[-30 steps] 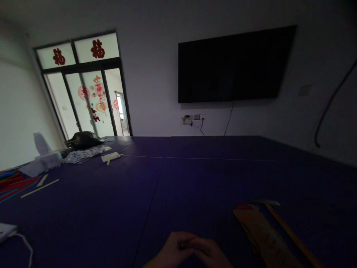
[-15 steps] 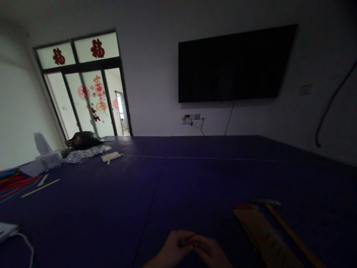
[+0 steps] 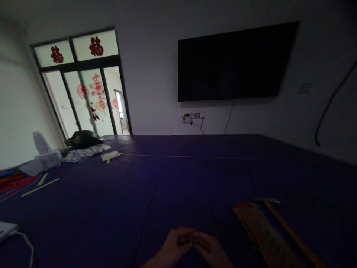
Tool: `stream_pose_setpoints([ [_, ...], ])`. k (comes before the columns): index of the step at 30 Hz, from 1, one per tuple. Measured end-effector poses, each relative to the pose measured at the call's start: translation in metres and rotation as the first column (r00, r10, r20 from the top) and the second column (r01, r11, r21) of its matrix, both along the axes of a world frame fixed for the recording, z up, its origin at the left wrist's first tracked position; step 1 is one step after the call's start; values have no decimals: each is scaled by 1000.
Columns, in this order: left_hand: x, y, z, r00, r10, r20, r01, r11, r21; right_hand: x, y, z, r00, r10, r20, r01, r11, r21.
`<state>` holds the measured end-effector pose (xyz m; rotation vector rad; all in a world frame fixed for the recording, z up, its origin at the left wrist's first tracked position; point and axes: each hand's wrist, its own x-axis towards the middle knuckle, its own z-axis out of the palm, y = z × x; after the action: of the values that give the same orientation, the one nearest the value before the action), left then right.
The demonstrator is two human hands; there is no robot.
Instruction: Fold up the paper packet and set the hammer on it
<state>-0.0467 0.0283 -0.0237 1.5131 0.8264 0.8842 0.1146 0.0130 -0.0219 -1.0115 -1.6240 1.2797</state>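
My left hand [image 3: 174,245] and my right hand [image 3: 210,247] are at the bottom middle, just above the purple table [image 3: 117,219]. Their curled fingertips meet in front of me. The space between the fingers is dark, so anything held there is hidden. To the right of my right hand lies a brown packet [image 3: 267,230] with a red end and printing on it. Alongside it rests a tool with a long wooden handle [image 3: 292,232] and a thin metal head [image 3: 267,200]. Neither hand touches these.
At the far left are a black plastic bag [image 3: 83,139], a patterned cloth-like heap [image 3: 86,152], a clear box [image 3: 48,160] and red and blue strips [image 3: 16,188]. A white device with a cable [image 3: 26,242] sits at the near left. A television [image 3: 234,65] hangs on the wall.
The view has tilted down very slightly. My hands stay together in nearly the same place, with the fingers shifting a little against each other.
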Motion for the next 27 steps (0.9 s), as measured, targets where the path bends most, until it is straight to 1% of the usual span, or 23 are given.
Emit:
stream_pose_setpoints([
  [3, 0, 0, -1, 1000, -11, -20, 11, 1000, -11, 0, 0, -1, 1000, 15, 2, -15, 1000, 18],
  [7, 1, 0, 1, 1000, -26, 6, 26, 999, -44, -1, 1, -3, 1000, 0, -30, -1, 1000, -1],
  [14, 0, -3, 10, 999, -35, -26, 34, 998, -43, -1, -1, 5, 999, 30, -15, -30, 1000, 4],
  [18, 0, -4, 13, 999, -9, -36, 8, 1000, -29, 0, 0, 1, 999, 22, -34, -23, 1000, -18],
  [21, 1, -4, 15, 999, -34, -30, 34, 999, -7, 0, 1, -2, 1000, 9, -30, -9, 1000, -16],
  [27, 1, -2, 12, 998, -47, -31, 47, 999, 8, -1, -1, 4, 997, 40, -68, -41, 999, -19],
])
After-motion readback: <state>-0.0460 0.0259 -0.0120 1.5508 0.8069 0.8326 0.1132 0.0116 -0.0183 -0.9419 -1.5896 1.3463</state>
